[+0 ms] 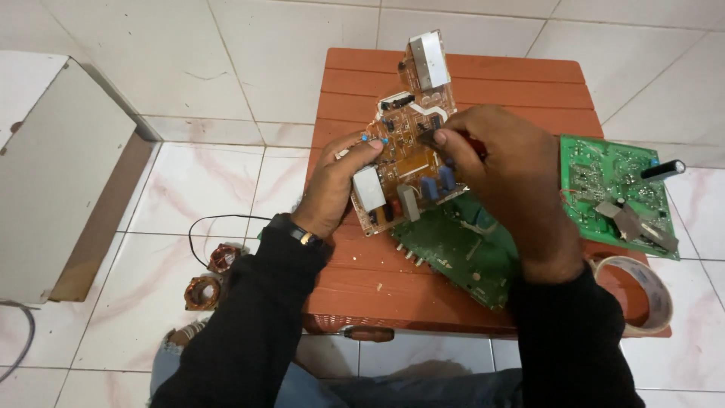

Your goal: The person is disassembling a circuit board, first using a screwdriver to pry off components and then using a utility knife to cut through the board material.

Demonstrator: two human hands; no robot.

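My left hand [332, 185] grips the left edge of a brown circuit board [411, 143] and holds it tilted above an orange wooden table [468, 75]. The board carries a metal heat sink at its far end, grey blocks and blue parts. My right hand [498, 162] rests against the board's right side, its fingers pinched on a small dark tool with a red handle; most of the tool is hidden by the fingers. A dark green circuit board [461, 253] lies flat on the table under both hands.
A second, brighter green board [612, 185] with a black capacitor lies at the table's right. A roll of tape [642, 291] sits at the right front corner. Two copper wire coils [211, 276] lie on the tiled floor at left. A white cabinet [53, 174] stands far left.
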